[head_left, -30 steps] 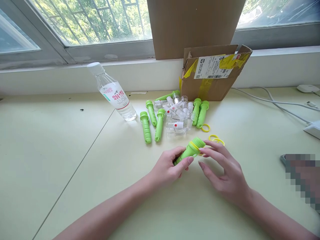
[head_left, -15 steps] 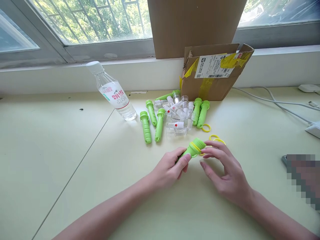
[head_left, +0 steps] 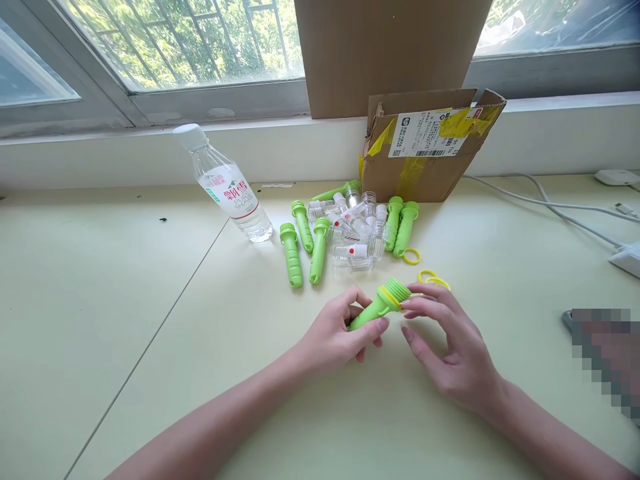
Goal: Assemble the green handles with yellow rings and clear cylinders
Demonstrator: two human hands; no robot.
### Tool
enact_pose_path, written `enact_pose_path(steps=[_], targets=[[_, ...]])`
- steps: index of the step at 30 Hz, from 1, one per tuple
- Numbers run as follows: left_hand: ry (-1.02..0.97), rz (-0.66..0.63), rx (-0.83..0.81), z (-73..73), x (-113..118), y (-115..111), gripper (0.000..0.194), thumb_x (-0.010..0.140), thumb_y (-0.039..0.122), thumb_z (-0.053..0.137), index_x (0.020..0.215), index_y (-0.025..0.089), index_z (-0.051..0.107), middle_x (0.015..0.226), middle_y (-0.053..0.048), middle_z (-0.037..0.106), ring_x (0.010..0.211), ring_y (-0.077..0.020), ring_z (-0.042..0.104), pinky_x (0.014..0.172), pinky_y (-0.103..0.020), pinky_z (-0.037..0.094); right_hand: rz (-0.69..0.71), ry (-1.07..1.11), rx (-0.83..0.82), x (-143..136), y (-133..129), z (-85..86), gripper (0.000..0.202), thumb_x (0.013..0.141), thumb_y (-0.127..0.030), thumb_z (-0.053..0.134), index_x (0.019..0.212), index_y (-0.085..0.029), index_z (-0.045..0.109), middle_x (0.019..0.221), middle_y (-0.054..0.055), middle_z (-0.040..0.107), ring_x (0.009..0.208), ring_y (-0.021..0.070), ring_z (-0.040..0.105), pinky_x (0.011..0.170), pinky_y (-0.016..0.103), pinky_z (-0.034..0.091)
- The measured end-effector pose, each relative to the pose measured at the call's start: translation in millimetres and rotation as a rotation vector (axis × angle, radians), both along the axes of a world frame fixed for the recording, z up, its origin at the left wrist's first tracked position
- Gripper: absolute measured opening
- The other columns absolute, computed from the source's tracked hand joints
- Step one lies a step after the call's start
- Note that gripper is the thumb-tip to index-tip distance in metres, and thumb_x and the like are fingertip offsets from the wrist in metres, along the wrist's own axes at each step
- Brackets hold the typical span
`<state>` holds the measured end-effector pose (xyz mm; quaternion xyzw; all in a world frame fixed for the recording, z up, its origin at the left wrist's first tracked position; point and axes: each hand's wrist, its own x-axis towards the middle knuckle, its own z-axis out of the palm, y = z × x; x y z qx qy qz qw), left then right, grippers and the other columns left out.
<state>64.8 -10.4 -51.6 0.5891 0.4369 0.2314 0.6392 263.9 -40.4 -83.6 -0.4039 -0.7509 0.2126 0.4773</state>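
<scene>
My left hand (head_left: 345,330) holds a green threaded tube (head_left: 373,311), tilted with its wide threaded end up and to the right. A yellow ring (head_left: 389,297) sits around the tube just below the threads. My right hand (head_left: 457,347) is beside that end, thumb and fingers apart, its fingertips at the ring and threads. Behind my right fingers lie loose yellow rings (head_left: 427,275), partly covered; another yellow ring (head_left: 412,256) is farther back. Beyond the hands are several green tubes (head_left: 291,257) and a pile of clear ribbed containers (head_left: 355,233), some with white pieces inside.
A water bottle (head_left: 230,187) stands at the back left. An open cardboard box (head_left: 430,160) is by the wall behind the pile. White cables (head_left: 555,200) run along the right, and a blurred-out object (head_left: 605,353) lies at the right edge.
My left hand's fingers have shifted on the green tube, and more of its handle shows. My right hand has barely moved beside the threaded end.
</scene>
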Motion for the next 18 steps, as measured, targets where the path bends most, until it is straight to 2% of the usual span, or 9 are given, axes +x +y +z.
enact_pose_path(steps=[6, 12, 15, 18], targets=[[-0.042, -0.085, 0.025, -0.2, -2.2, 0.8, 0.033, 0.093, 0.048, 0.044, 0.101, 0.018, 0.055, 0.083, -0.003, 0.064, 0.057, -0.0096, 0.056, 0.05, -0.021, 0.041, 0.011, 0.014, -0.037, 0.1, -0.3, 0.9, 0.043, 0.079, -0.001, 0.057, 0.117, -0.021, 0.055, 0.121, 0.012, 0.051, 0.119, 0.0263, 0.049, 0.078, 0.038, 0.058], [-0.025, -0.113, 0.032, 2.1, -3.2, 2.2, 0.037, 0.096, 0.05, 0.036, 0.095, 0.018, 0.054, 0.074, 0.001, 0.058, 0.049, -0.006, 0.045, 0.046, -0.019, 0.037, 0.012, 0.012, -0.057, 0.0, 0.0, -0.1, 0.043, 0.08, -0.001, 0.056, 0.118, -0.022, 0.055, 0.122, 0.012, 0.051, 0.119, 0.0258, 0.049, 0.078, 0.037, 0.057], [0.013, -0.084, 0.008, 4.4, -2.9, 2.3, 0.032, 0.091, 0.051, 0.046, 0.103, 0.021, 0.049, 0.066, 0.004, 0.055, 0.043, -0.0058, 0.042, 0.042, -0.018, 0.034, 0.018, -0.015, -0.038, 0.9, -0.7, -1.1, 0.042, 0.081, -0.002, 0.056, 0.118, -0.022, 0.055, 0.126, 0.012, 0.049, 0.11, 0.0223, 0.056, 0.084, 0.04, 0.056], [0.028, -0.047, -0.014, 5.0, -2.2, 2.3, 0.035, 0.085, 0.051, 0.058, 0.1, 0.023, 0.043, 0.062, 0.006, 0.056, 0.042, -0.0063, 0.043, 0.039, -0.016, 0.032, 0.019, -0.025, -0.033, 1.8, -0.7, -1.4, 0.042, 0.081, -0.003, 0.056, 0.118, -0.022, 0.054, 0.127, 0.012, 0.048, 0.109, 0.0221, 0.057, 0.088, 0.041, 0.056]])
